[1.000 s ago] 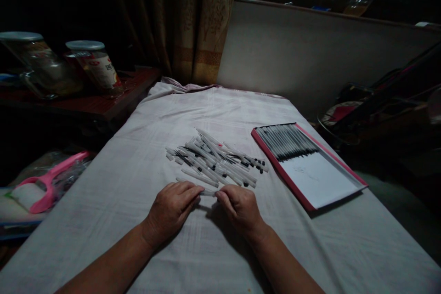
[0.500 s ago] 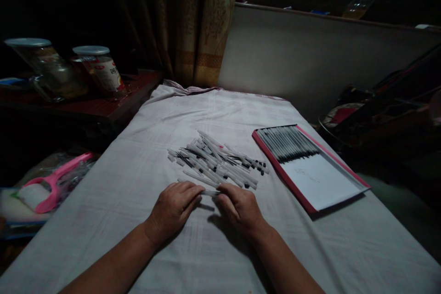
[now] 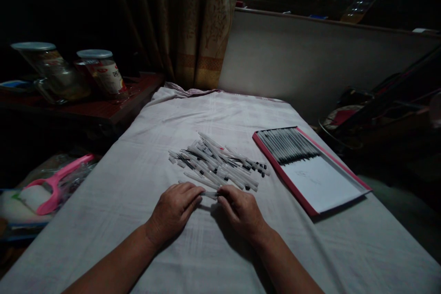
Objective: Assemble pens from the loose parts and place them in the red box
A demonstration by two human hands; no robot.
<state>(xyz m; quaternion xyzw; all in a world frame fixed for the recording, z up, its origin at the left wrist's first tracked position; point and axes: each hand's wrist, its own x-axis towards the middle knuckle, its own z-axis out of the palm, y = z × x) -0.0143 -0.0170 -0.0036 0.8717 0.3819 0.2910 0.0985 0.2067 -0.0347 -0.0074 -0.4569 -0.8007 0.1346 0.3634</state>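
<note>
Between my two hands is a slim translucent pen, held level just above the cloth. The fingers of my left hand pinch one end. My right hand grips the other end, with thumb and forefinger closed on it. My fingers hide both ends of the pen. Just beyond my hands lies a loose pile of pen parts: clear barrels, dark refills, caps and black end plugs. To the right, a shallow red-edged box holds a row of pens side by side in its far half.
A pale checked cloth covers the table. On a dark red side table at left stand a lidded jar and a glass jug. A pink-handled thing lies lower left among plastic bags. A curtain hangs behind.
Both hands stay almost in place, still holding the pen. The right fingertips have shifted slightly on its end. The view has tilted a little.
</note>
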